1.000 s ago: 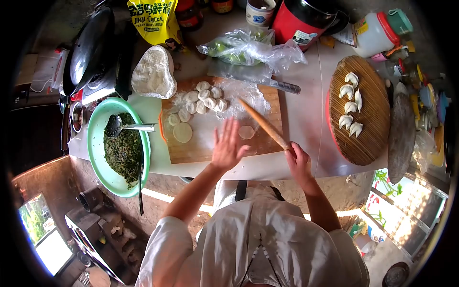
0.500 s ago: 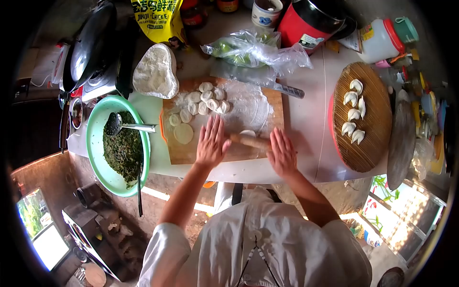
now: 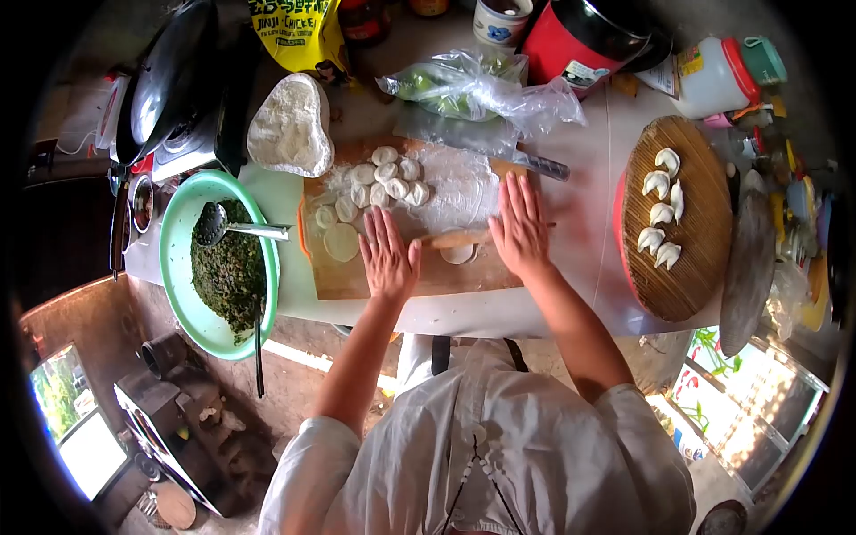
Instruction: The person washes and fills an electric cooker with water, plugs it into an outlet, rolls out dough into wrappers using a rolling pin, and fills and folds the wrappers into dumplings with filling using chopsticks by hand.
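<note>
My left hand lies flat with fingers stretched, over the left end of the wooden rolling pin. My right hand is flat on the pin's right end, fingers extended. A small dough disc shows just below the pin on the floured board. A wider flat wrapper rests left of my left hand. Several small dough pieces are grouped behind it, dusted with flour.
At the left, a green basin holds chopped filling and a slotted ladle. Behind the board are a flour container, a plastic bag of green items and a knife. Several dumplings sit on a round woven tray at the right.
My right hand has let go its one-handed hold of the pin's end and now lies flat on it. The pin has turned crosswise and moved forward under both hands.
</note>
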{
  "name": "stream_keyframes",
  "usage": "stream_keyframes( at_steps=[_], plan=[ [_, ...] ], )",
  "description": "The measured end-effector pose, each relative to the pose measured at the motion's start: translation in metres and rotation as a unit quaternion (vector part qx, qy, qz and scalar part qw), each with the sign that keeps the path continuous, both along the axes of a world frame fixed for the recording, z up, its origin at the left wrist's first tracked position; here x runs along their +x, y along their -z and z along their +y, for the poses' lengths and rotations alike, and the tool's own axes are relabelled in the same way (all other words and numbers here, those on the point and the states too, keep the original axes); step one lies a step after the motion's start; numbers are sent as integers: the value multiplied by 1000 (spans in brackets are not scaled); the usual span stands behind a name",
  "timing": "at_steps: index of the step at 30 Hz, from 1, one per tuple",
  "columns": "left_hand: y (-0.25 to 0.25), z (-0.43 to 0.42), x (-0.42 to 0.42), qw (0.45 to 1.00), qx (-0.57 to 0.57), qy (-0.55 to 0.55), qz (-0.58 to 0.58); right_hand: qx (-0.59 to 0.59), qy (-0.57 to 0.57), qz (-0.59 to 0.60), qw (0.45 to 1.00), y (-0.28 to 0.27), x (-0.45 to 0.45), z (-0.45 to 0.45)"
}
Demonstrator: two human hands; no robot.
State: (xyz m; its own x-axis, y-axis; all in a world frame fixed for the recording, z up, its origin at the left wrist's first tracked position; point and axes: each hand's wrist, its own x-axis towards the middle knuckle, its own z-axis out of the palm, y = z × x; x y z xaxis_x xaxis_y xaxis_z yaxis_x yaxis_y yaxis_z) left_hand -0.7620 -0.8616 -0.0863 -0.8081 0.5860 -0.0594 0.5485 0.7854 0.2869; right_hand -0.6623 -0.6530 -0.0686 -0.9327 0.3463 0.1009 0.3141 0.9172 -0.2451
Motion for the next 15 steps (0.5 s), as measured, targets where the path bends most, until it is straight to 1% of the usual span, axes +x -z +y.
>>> stream_keyframes(
  at_steps=[2, 4, 6, 7, 9, 11, 12, 15],
  plan=[
    [-6, 10, 3, 1000, -14, -10, 11, 1, 8, -4, 1000, 7, 11, 5],
    [-10, -4, 31, 999, -10, 16, -27, -17, 15, -11, 1000, 20, 34, 2],
    [-8, -18, 51, 999, -31, 11, -41, -14, 7, -46, 999, 11, 44, -11],
    [-1, -20, 48, 999, -16, 7, -35, -10, -5, -27, 1000, 14, 37, -8],
    [2, -3, 23, 999, -20, -42, 0, 5, -29, 20, 999, 7, -4, 6],
    [-6, 10, 10, 996, -30, -76, 23, 8, -39, 13, 999, 6, -21, 18],
    [-9, 9, 19, 998, -19, -58, 11, 1, -40, 7, 999, 13, -18, 24],
    [-18, -11, 70, 997, -16, 4, -73, -25, -32, 1, 999, 17, 29, 15]
  ],
)
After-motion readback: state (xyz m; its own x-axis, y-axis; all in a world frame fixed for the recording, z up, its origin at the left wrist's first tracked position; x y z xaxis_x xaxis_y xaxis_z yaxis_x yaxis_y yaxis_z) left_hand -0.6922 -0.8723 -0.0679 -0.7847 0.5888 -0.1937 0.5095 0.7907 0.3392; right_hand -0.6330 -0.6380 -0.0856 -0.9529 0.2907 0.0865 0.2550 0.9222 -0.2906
